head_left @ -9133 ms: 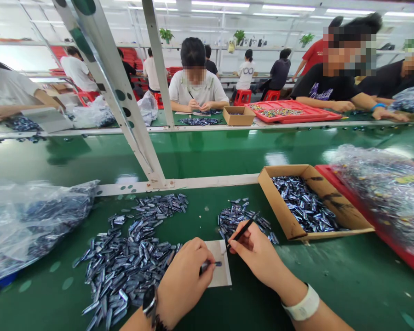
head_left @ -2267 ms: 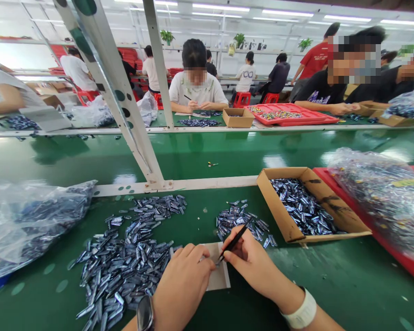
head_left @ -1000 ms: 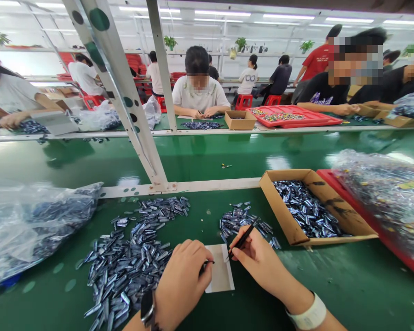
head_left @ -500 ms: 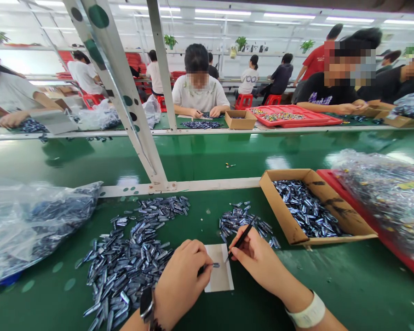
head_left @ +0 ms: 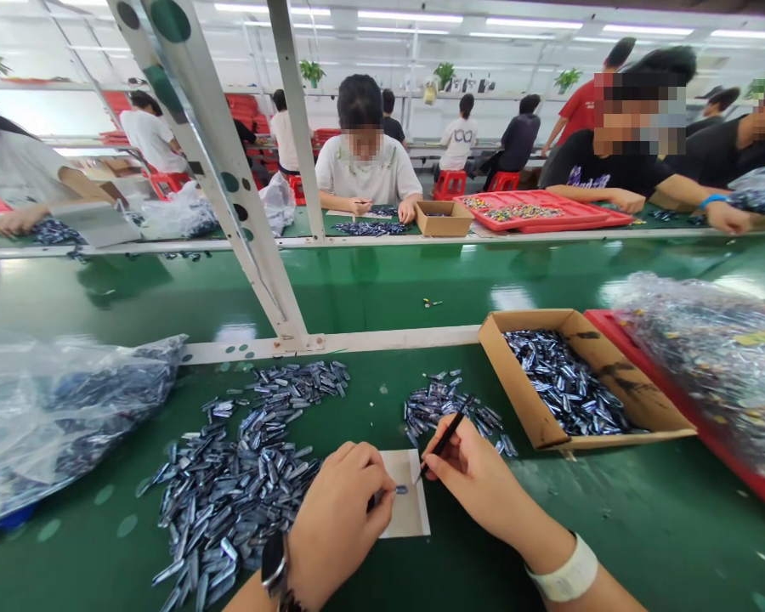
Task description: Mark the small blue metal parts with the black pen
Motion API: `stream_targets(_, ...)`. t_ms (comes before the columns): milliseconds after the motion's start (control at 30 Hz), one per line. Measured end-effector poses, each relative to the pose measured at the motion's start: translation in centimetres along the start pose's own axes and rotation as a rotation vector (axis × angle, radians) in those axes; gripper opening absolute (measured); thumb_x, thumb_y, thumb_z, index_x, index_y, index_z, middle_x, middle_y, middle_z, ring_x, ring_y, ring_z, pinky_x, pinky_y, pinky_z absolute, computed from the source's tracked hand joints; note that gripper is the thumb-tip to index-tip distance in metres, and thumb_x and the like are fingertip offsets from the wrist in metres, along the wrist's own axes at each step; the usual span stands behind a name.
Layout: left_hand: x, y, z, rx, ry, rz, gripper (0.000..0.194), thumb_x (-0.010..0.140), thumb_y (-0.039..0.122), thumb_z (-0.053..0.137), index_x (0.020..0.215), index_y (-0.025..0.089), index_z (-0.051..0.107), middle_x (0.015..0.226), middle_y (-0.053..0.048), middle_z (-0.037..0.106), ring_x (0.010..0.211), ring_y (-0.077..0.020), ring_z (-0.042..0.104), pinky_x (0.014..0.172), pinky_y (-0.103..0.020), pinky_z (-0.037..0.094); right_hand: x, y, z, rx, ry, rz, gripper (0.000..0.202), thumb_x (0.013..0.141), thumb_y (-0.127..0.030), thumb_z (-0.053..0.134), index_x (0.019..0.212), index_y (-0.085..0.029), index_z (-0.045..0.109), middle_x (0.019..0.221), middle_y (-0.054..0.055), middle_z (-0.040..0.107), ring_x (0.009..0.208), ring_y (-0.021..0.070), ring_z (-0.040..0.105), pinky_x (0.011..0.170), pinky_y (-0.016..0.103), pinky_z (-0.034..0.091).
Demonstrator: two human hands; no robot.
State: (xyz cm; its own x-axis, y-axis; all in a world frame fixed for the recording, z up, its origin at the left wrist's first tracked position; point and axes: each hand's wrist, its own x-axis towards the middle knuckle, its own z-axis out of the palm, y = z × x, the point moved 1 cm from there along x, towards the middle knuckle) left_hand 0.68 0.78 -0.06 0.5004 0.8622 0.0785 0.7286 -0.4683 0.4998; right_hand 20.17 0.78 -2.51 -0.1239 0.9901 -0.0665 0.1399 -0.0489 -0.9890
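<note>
Foremost, a green desk (head_left: pixel 643 527) is shown. At its left edge a plastic bag (head_left: pixel 57 416) of small parts is laid; toward the right edge a cardboard box (head_left: pixel 529 399) of parts is set beside a second bag (head_left: pixel 714 357) on a red tray (head_left: pixel 758 489). A large pile (head_left: pixel 242 476) and a smaller pile (head_left: pixel 446 408) are spread between them. Near the front edge a white card (head_left: pixel 411 514) is laid flat. Above the card, one part (head_left: pixel 400 490) is pinched in the left hand (head_left: pixel 341 527); black tweezers (head_left: pixel 444 437) are gripped by the right hand (head_left: pixel 484 489), tips just beside the part.
</note>
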Motion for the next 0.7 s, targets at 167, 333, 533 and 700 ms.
stream_targets(167, 0.0, -0.12, 0.02, -0.015, -0.006, -0.014, 0.018, 0.078, 0.006, 0.06, 0.073, 0.022, 0.065, 0.086, 0.0, 0.065, 0.084, -0.0193, 0.058, 0.078, -0.034, 0.047, 0.05, -0.03, -0.05, 0.015, -0.003, 0.005, 0.014, 0.087, -0.024, 0.062, 0.09, -0.024, 0.049, 0.078, -0.002, 0.063, 0.073, 0.0194, 0.067, 0.071, 0.037, 0.057)
stream_targets(333, 0.01, -0.1, 0.07, -0.008, -0.004, -0.011, 0.018, 0.078, 0.006, 0.06, 0.071, 0.022, 0.064, 0.085, 0.0, 0.065, 0.084, -0.0192, 0.059, 0.078, -0.034, 0.048, 0.04, 0.21, -0.06, -0.004, -0.011, 0.01, 0.013, 0.087, -0.022, 0.061, 0.089, -0.024, 0.049, 0.08, -0.001, 0.062, 0.075, 0.0195, 0.066, 0.072, 0.037, 0.057)
stream_targets(533, 0.06, -0.02, 0.08, 0.01, -0.012, -0.013, 0.018, 0.079, 0.006, 0.059, 0.072, 0.021, 0.064, 0.085, -0.001, 0.065, 0.083, -0.0199, 0.059, 0.077, -0.035, 0.048, 0.17, 0.05, -0.1, 0.087, 0.022, 0.04, 0.02, 0.085, -0.03, 0.066, 0.089, -0.024, 0.048, 0.076, -0.003, 0.061, 0.071, 0.019, 0.067, 0.071, 0.038, 0.057)
stream_targets(700, 0.07, 0.01, 0.03, 0.01, -0.04, -0.023, 0.018, 0.08, 0.005, 0.06, 0.073, 0.021, 0.065, 0.086, -0.001, 0.065, 0.084, -0.0197, 0.058, 0.078, -0.034, 0.047, 0.35, -0.23, 0.15, 0.15, 0.061, 0.057, 0.029, 0.082, -0.039, 0.071, 0.088, -0.025, 0.046, 0.074, -0.003, 0.06, 0.068, 0.0188, 0.067, 0.069, 0.038, 0.058)
